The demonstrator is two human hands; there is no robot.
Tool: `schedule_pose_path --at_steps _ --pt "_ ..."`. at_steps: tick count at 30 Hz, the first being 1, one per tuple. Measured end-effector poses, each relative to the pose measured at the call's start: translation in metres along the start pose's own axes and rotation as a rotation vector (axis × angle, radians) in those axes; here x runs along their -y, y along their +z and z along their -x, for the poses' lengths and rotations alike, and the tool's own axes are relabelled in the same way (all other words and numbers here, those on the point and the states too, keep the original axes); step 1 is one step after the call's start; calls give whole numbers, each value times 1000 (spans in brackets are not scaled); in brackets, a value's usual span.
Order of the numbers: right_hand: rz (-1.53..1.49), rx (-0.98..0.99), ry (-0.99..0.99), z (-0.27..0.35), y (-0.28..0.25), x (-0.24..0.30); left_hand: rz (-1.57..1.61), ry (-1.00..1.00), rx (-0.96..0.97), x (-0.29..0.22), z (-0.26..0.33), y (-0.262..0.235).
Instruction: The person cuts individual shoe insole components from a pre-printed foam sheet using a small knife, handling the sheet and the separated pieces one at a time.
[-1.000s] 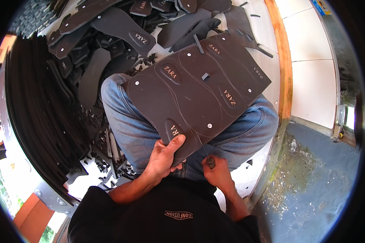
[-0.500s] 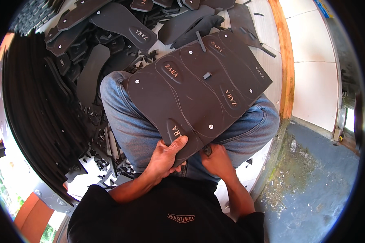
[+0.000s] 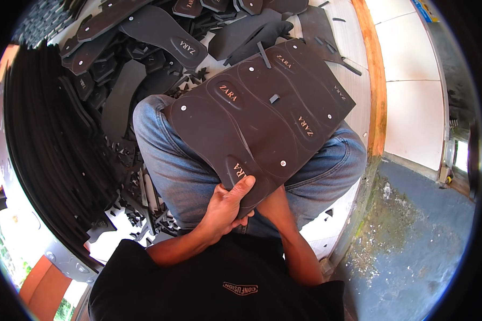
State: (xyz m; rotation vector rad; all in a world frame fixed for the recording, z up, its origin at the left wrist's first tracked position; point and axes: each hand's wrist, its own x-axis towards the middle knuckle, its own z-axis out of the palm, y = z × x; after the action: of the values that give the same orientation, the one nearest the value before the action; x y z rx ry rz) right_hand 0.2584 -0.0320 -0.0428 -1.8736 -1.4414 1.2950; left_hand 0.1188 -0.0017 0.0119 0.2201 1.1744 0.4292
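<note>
Across my jeans-covered knees lies a dark foam sheet [image 3: 198,125] marked with several sandal-sole outlines, gold print and small white dots. My left hand [image 3: 222,206] is closed on its near corner, thumb on top and fingers curled beneath. Just right of that, my right hand [image 3: 276,208] reaches under the sheet's near edge. Its fingers are hidden, so I cannot see what they hold. On the sheet rest a small foam chip [image 3: 274,98] and, at the far edge, a narrow foam strip [image 3: 264,55].
Cut dark soles [image 3: 160,35] are heaped beyond my left knee, with foam scraps [image 3: 144,214] strewn beside my leg. A tall stack of dark sheets [image 3: 48,144] stands at the left. At the right run a wooden edge strip [image 3: 378,80], pale tiles [image 3: 412,112] and a stained grey floor [image 3: 418,224].
My right hand has slid left and farther beneath the sheet, hiding the small dark object seen in its fingers before. The sheet's near corner and my left hand have shifted slightly right.
</note>
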Motion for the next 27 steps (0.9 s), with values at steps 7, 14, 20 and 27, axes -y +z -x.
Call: schedule_pose_path --at_steps 7,14,20,27 --pt "-48 -115 -166 -9 20 -16 44 8 13 2 -2 3" --pt "-188 -230 -316 -23 36 -39 104 -27 9 2 -3 -1" --pt "-246 -235 -293 -38 35 -46 90 -48 -20 -1 -1 -4" --pt "-232 -227 -243 -68 26 -42 39 -41 -14 -4 1 -10"
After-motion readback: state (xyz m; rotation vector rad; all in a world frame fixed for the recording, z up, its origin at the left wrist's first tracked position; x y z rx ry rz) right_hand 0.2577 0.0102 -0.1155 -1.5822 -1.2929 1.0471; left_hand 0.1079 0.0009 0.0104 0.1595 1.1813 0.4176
